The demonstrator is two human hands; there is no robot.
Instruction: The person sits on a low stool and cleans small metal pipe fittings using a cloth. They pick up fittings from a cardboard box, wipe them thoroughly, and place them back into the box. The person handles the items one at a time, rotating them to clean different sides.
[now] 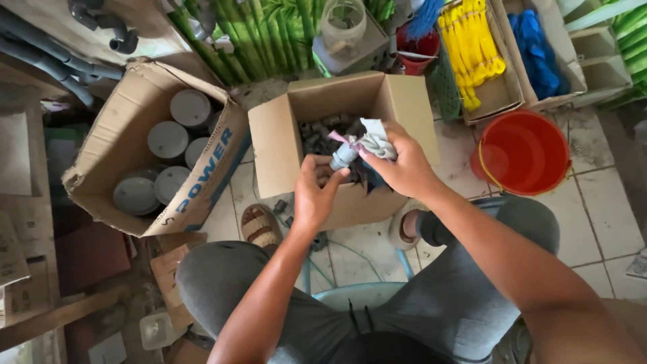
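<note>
Both hands are together over the open cardboard box (280, 145) in the middle: left hand (315, 195) pinches a small grey fitting (343, 156), right hand (397, 162) is clamped on its crumpled clear bag (375, 143). Honestly, that fingertip grip looks thin, so a tug on the bag could pop the fitting loose into the box or onto the tiled floor (606, 216).

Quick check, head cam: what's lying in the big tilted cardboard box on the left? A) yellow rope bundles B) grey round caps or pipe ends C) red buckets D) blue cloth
B: the tilted cardboard box shows several grey round caps stacked inside, while the yellow bundles sit in another box at the top right and the red bucket stands on the floor tiles.
</note>
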